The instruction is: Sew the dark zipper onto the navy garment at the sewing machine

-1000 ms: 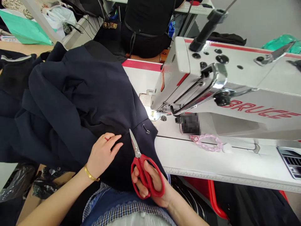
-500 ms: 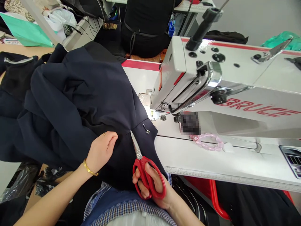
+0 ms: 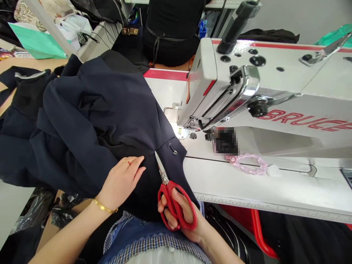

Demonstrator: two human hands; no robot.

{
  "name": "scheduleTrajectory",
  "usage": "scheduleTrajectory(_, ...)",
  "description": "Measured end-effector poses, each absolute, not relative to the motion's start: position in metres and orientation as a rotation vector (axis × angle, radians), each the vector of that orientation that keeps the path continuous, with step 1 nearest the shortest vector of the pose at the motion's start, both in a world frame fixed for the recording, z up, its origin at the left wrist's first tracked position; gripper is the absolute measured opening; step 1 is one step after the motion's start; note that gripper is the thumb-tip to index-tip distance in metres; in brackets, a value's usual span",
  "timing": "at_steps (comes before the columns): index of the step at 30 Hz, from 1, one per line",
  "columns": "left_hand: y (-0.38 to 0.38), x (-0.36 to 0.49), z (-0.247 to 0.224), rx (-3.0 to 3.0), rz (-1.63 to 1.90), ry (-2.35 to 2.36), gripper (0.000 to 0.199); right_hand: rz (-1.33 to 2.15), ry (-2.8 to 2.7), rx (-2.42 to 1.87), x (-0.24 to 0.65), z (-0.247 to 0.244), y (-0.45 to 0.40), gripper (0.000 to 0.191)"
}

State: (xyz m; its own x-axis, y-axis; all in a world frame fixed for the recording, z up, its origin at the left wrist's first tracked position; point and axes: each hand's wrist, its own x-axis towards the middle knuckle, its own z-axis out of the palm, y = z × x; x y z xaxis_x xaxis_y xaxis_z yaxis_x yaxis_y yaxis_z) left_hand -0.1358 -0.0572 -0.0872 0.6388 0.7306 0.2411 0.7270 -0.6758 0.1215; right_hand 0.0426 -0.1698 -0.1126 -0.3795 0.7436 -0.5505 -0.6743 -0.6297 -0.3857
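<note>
The right hand (image 3: 183, 211) held the red-handled scissors (image 3: 169, 196), with its fingers through the loops and the blades closed together. The left hand (image 3: 119, 183) was resting on the dark garment (image 3: 110, 102), its fingers slightly bent and a narrow space between thumb and fingers. The garment lay under the scissors' tip and spread beyond the left hand. The sewing machine (image 3: 203, 84) stood ahead and to the right of both hands.
</note>
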Motion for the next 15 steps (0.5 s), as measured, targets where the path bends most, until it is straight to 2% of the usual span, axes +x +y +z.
scheduleTrajectory(7, -0.05, -0.127, -0.101, 2.926, 0.349, 1.241, 0.017, 2.064, -0.116, -0.897, 0.043, -0.113, -0.17, 0.047)
scheduleTrajectory(15, -0.046, -0.139, -0.089, 1.988, 0.361, 1.421, 0.026, 2.056, -0.153, -0.887, 0.043, -0.116, -0.172, 0.046)
